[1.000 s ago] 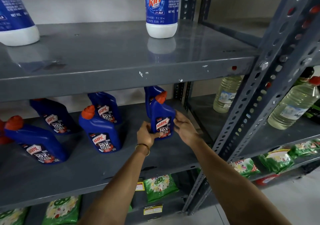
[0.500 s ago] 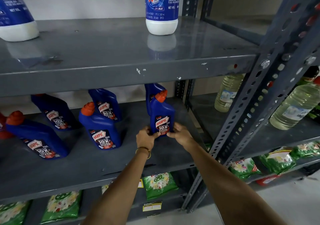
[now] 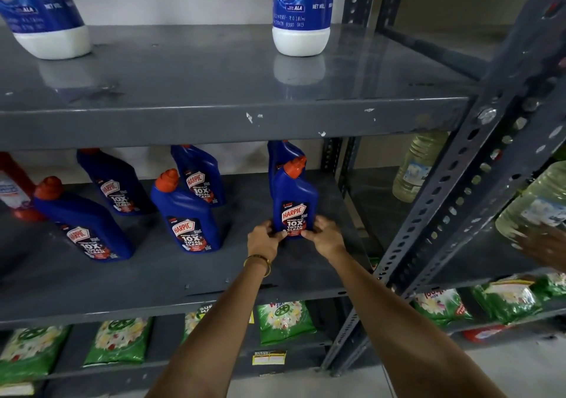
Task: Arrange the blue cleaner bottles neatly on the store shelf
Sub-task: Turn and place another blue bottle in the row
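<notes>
Several blue cleaner bottles with red caps stand on the middle grey shelf [image 3: 153,281]. The rightmost front bottle [image 3: 294,198] stands upright, label facing me. My left hand [image 3: 264,241] grips its lower left corner and my right hand [image 3: 323,234] its lower right corner. Directly behind it another blue bottle [image 3: 281,152] is mostly hidden. To the left stand a front bottle [image 3: 186,214], a back bottle [image 3: 200,175], a second back bottle [image 3: 115,183] and a front bottle at far left [image 3: 81,223], all leaning in the wide-angle view.
Two blue-and-white bottles [image 3: 301,12] [image 3: 43,12] stand on the upper shelf. A red bottle [image 3: 12,189] is at the far left. Clear oil bottles [image 3: 418,165] fill the neighbouring rack behind the perforated upright [image 3: 444,201]. Green packets [image 3: 283,321] lie below. Another person's hand [image 3: 545,244] shows at the right edge.
The bottle in both my hands went from lifted and turned to standing on the shelf, square in front of the rear bottle. My hands slid down to its base.
</notes>
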The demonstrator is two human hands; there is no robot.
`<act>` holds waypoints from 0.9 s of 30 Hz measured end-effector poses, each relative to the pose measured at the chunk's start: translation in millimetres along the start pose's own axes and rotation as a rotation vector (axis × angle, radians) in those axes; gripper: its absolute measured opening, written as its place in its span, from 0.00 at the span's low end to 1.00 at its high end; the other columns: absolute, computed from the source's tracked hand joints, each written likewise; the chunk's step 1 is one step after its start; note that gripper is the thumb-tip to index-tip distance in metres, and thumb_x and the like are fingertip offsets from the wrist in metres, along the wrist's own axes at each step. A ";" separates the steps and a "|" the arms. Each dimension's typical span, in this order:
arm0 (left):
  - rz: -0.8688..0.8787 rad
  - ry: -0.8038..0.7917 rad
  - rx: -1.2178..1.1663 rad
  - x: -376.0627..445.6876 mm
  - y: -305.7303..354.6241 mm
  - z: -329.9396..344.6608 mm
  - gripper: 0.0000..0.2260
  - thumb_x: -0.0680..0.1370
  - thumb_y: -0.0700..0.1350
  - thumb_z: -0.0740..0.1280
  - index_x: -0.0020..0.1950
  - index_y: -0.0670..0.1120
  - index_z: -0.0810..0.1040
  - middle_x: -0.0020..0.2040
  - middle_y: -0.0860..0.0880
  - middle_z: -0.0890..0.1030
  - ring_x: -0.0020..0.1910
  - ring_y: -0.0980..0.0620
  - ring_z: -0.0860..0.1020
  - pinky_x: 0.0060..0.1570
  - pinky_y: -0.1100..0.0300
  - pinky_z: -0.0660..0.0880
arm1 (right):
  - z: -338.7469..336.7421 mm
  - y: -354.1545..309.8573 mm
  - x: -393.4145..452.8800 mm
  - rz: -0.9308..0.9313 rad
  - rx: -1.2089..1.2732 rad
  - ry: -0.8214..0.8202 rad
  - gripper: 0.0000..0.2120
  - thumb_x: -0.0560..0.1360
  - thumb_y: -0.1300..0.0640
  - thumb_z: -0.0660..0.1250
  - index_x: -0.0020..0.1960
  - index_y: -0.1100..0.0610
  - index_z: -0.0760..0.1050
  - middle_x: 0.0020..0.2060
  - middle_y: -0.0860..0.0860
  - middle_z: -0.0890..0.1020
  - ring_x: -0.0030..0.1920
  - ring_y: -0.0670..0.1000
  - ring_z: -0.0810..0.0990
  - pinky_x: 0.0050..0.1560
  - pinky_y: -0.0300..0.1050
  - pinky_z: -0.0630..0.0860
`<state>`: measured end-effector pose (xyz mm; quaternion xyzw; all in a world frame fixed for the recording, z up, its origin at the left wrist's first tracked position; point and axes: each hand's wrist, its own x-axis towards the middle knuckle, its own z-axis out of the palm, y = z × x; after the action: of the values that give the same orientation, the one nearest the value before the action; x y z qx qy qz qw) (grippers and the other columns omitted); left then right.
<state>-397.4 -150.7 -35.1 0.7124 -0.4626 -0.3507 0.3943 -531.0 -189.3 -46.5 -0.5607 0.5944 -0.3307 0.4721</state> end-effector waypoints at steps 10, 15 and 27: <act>0.020 -0.029 0.018 -27.8 -9.8 -8.6 0.14 0.70 0.41 0.72 0.54 0.39 0.78 0.50 0.39 0.83 0.50 0.42 0.80 0.54 0.50 0.77 | -2.1 5.8 -36.0 -0.013 -0.072 0.041 0.21 0.69 0.67 0.71 0.61 0.66 0.72 0.59 0.62 0.79 0.60 0.57 0.78 0.58 0.45 0.73; 0.027 -0.060 -0.006 -47.5 -14.6 -13.5 0.15 0.70 0.41 0.72 0.55 0.39 0.78 0.51 0.39 0.83 0.51 0.44 0.80 0.55 0.52 0.76 | -2.4 10.1 -58.2 -0.007 -0.076 0.039 0.18 0.70 0.68 0.70 0.59 0.66 0.73 0.58 0.62 0.80 0.59 0.58 0.79 0.60 0.49 0.74; 0.042 -0.114 -0.001 -78.1 -22.8 -18.7 0.18 0.69 0.41 0.73 0.58 0.38 0.77 0.55 0.38 0.82 0.54 0.43 0.80 0.58 0.49 0.76 | -5.0 16.6 -97.9 -0.062 -0.202 0.100 0.15 0.69 0.65 0.71 0.55 0.66 0.74 0.52 0.61 0.83 0.52 0.54 0.80 0.48 0.41 0.70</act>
<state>-398.0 -67.3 -36.5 0.6812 -0.4991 -0.3826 0.3749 -548.8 -91.6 -41.6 -0.6065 0.6299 -0.3111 0.3723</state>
